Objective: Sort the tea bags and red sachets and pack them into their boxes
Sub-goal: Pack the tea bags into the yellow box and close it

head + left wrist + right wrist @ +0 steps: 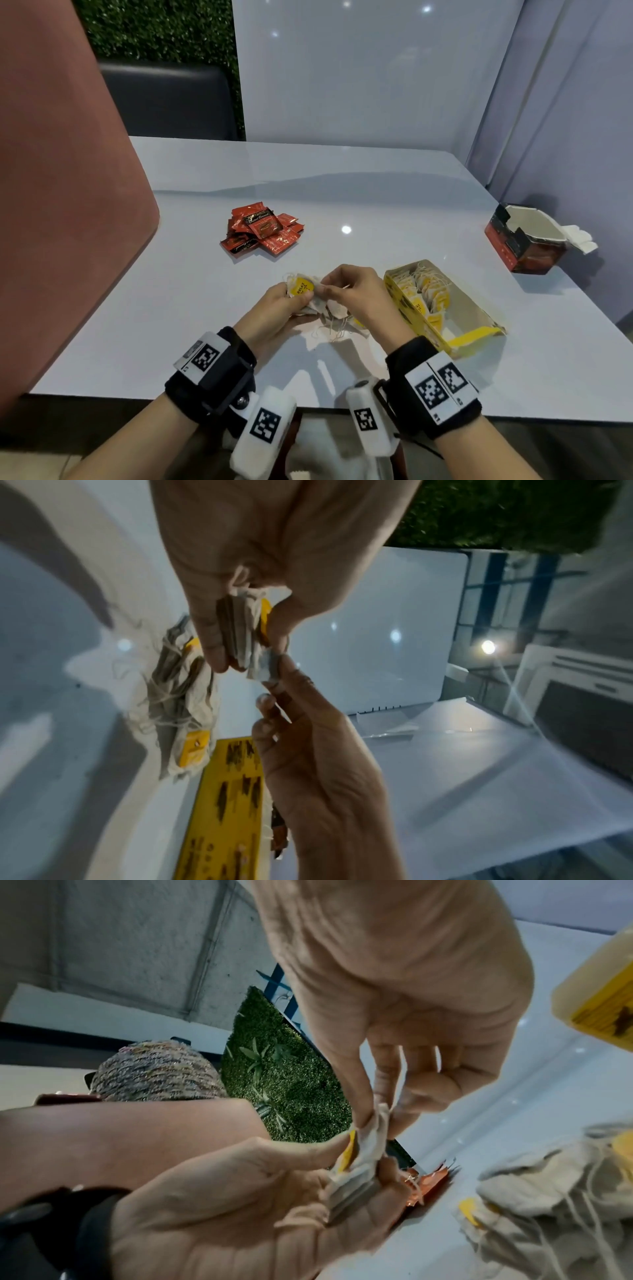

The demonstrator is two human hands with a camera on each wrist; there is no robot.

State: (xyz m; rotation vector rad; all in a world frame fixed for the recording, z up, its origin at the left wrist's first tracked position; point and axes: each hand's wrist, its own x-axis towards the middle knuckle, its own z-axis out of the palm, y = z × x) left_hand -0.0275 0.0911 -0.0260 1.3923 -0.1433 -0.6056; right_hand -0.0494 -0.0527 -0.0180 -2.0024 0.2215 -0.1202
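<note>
A: Nearest the desk point(205, 178) edge, both wrists carry black straps with white marker blocks. Hands?

B: Left hand point(274, 310) has its fingers point(212, 642) and thumb clamped on a small stack of tea bags point(240, 631), a yellow tag uppermost. Right hand point(356, 294) pinches the corner of one bag of that stack between thumb and forefinger; its other fingers are loosely curled.

A: Under the hands?

B: A loose heap of tea bags point(555, 1185) with tangled strings lies on the desk, directly below and between the hands, partly hidden by them in the head view.

A: To the right?

B: Yellow tea box point(442, 305), open, just beside the right hand. A row of tea bags stands upright in its far half; the near half is bare cardboard. Its yellow flap lies open toward the near side.

A: Farther out?

B: Pile of red sachets point(262, 228), past the hands to the left, well apart from both boxes. Dark red box point(524, 240) at the far right edge, open, white torn flaps spread, interior pale.

A: Surface, room?

B: Glossy pale grey desk reflecting ceiling lights. Pale panels behind and on the right; a pink partition at left; dark seat and green foliage wall beyond.
</note>
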